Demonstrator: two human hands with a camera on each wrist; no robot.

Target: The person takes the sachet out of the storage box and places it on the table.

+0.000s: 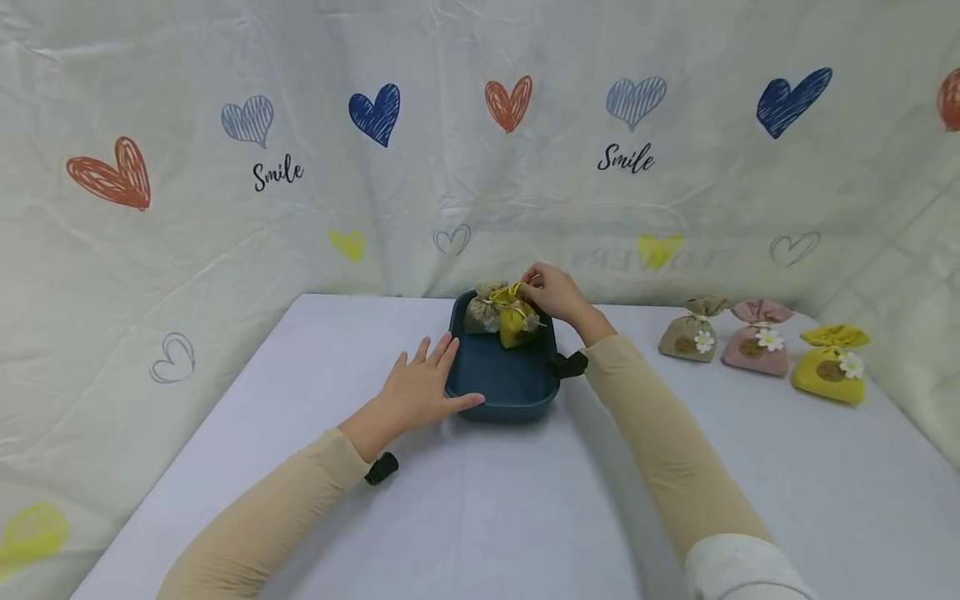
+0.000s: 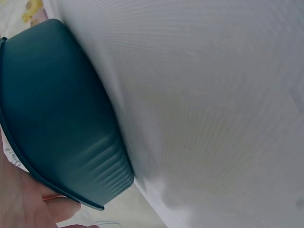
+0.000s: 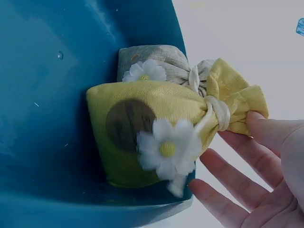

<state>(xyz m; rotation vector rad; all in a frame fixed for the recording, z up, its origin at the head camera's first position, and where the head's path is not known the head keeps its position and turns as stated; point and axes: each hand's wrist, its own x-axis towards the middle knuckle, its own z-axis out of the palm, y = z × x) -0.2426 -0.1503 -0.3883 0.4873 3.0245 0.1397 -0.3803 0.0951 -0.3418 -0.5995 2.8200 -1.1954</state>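
My right hand [image 1: 553, 292] pinches the gathered top of a yellow drawstring pouch [image 3: 142, 102] between thumb and forefinger. The pouch carries a white flower and a round brown patch, and stands inside the far end of a blue-green plastic basin [image 1: 498, 375]. Behind it in the basin leans a grey-beige pouch [image 3: 178, 57], also with a white flower, partly covered by the yellow one. My left hand [image 1: 420, 390] lies with spread, straight fingers along the basin's left rim. In the left wrist view, its fingers [image 2: 62, 208] touch the basin's rim from outside.
At the table's right side stand a beige pouch [image 1: 686, 340], a pink pouch [image 1: 753, 350] and another yellow pouch [image 1: 828, 375], each with a white flower. A white cloth covers the table [image 1: 510, 500]. Behind hangs a pale curtain [image 1: 480, 183] printed with hearts.
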